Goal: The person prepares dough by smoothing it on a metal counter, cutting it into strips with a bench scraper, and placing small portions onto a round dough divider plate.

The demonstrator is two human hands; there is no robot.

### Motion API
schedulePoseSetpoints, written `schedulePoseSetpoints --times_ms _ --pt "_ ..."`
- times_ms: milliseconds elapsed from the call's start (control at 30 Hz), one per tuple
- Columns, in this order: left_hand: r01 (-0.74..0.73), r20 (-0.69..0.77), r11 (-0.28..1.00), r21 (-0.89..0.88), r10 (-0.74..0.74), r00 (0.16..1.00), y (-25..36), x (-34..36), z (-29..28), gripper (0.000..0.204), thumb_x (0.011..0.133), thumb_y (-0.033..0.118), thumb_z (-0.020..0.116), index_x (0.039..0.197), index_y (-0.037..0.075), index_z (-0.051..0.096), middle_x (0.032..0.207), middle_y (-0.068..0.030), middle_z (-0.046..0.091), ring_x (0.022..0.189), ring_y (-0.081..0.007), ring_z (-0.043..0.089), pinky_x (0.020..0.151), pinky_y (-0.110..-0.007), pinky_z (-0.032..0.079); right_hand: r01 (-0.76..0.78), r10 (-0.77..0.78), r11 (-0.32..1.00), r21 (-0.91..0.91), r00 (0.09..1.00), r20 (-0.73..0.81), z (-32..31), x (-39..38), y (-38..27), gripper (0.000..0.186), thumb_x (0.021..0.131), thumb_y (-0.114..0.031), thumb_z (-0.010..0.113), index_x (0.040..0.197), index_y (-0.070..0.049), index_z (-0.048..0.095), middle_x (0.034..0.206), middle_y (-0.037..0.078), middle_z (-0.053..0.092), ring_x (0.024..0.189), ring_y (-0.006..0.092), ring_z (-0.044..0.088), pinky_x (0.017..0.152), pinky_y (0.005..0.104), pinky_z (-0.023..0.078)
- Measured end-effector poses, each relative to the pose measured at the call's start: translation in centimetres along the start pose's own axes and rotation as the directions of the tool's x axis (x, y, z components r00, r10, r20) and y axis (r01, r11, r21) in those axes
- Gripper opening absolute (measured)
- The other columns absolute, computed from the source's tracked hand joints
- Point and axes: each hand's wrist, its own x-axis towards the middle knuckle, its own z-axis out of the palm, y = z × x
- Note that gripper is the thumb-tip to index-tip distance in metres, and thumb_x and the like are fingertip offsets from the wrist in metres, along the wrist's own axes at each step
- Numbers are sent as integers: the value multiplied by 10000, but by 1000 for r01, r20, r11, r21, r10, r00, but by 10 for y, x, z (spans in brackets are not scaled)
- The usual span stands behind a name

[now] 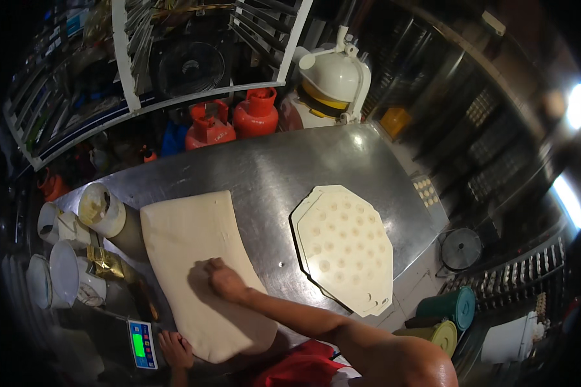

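Note:
A thick, pale slab of dough (200, 258) lies lengthwise on the steel table, its near end bulging toward me. Above its middle is my right hand (227, 282), fingers curled in, casting a shadow on the dough. Whether anything is inside those fingers is hidden. My left hand (175, 350) rests at the slab's near left corner with its fingers stretched out, holding nothing. Just left of it sits a digital scale (142, 345) with a lit green display. A wooden-handled tool (145, 300), partly in shadow, lies beyond the scale.
Right of the dough, stacked white angular boards (345, 251) carry round marks. Tubs (103, 211) and a gold packet (106, 262) crowd the table's left side. Behind the steel table (265, 168) stand red gas cylinders (257, 113) and a white machine (332, 80). Lidded buckets (455, 308) stand at right.

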Motion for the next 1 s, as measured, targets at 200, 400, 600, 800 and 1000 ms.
schedulePoseSetpoints --times_ms 200,400,600,800,1000 --pt "-144 18 990 -5 144 989 1 23 14 321 822 78 732 1121 52 615 1367 -300 590 1346 -538 501 1176 -634 386 15 28 994 109 921 -389 99 27 -72 429 903 -11 567 1315 103 606 1291 269 642 1234 421 613 1097 487 498" --pt "-112 -125 985 130 128 984 -4 4 -13 226 875 193 702 1011 69 570 1082 -174 540 1099 -404 545 962 -545 466 106 -125 914 392 992 24 28 -43 -153 377 852 -12 635 1223 41 683 1240 195 666 1236 386 608 1081 446 521" --pt "-103 -74 994 -41 99 992 1 11 -19 221 890 206 705 1006 83 563 1055 -142 529 1068 -371 542 938 -513 472 148 -204 970 195 929 310 2 -125 -113 443 864 -34 668 1302 26 637 1256 240 645 1150 399 649 1039 457 541" --pt "-141 -124 988 -62 133 983 3 13 -12 216 891 215 704 989 95 554 1032 -135 526 1041 -373 539 904 -527 470 -84 69 994 -74 981 -179 -16 -100 -40 428 903 -71 705 1290 89 616 1361 315 601 1208 527 585 1076 534 505" --pt "-91 -105 995 -42 86 991 -11 5 -13 204 895 224 694 976 97 555 1034 -130 528 1044 -373 541 910 -520 472 -229 184 946 227 961 206 -32 -111 -109 519 877 -45 702 1375 62 602 1330 296 625 1263 485 578 1081 486 513"
